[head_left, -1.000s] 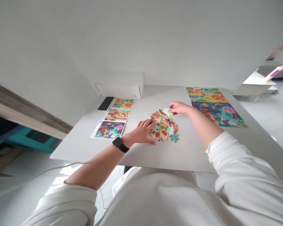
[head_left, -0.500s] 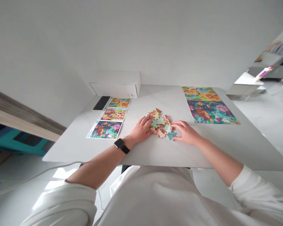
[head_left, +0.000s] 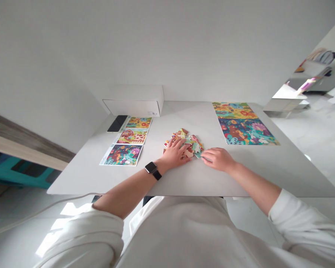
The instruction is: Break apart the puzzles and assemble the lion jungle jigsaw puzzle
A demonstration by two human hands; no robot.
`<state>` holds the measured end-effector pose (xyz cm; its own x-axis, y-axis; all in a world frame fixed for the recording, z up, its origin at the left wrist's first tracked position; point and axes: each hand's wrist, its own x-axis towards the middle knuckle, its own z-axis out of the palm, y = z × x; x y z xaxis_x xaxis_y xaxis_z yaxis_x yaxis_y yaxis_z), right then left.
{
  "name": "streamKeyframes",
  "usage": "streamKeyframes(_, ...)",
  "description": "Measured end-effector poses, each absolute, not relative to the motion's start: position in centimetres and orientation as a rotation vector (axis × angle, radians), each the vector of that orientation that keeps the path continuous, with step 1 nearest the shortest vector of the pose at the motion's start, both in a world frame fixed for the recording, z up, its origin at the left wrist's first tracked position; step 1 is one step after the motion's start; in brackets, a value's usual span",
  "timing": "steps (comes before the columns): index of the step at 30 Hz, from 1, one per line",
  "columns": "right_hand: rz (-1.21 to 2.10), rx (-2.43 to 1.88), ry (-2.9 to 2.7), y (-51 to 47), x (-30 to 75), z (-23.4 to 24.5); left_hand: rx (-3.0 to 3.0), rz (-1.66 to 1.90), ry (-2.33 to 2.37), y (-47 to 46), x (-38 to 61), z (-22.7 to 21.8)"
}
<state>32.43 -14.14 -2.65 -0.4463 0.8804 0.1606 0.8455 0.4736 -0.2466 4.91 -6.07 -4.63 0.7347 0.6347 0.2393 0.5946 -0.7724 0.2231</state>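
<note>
Nothing legible from here. White box (head_left: 130, 106), seat's 11 o'clock: small dark print (head_left: 153, 113) at front face's 4 o'clock corner, too tiny. Picture sheet (head_left: 125, 154), 10 o'clock: faint margin marks (head_left: 105, 158), unreadable.

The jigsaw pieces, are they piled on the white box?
No, the jigsaw pieces are heaped on the tabletop, apart from the white box.

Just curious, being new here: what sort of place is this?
Perhaps a home or small office: a white table stands by a pale wall, holding jigsaw pieces and a phone.
</note>
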Motion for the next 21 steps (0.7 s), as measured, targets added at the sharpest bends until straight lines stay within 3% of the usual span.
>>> streamKeyframes(4, 0.198, -1.539, -2.102, -12.5, 33.2, -2.8, 2.8, 0.471, 0.996, -5.6, 4.6, -4.6)
streamKeyframes(8, 0.418, -1.652, -1.677, -10.2, 32.8, -3.6, 2.835, 0.45, 0.968, -4.8, 3.4, -5.0)
streamKeyframes(10, 0.462, -1.665, -1.685, -9.2, 32.1, -4.0, 2.84, 0.434, 0.985, -4.4, 2.8, -5.1)
streamKeyframes(15, 0.204, -1.642, -1.882, -5.4, 30.2, -3.2, 2.83, 0.456, 1.038, -4.0, 2.4, -5.4)
streamKeyframes(21, 0.643, -2.054, -1.95, 3.4, 26.9, -0.5, 2.869, 0.509, 0.911, -4.1, 3.2, -5.3)
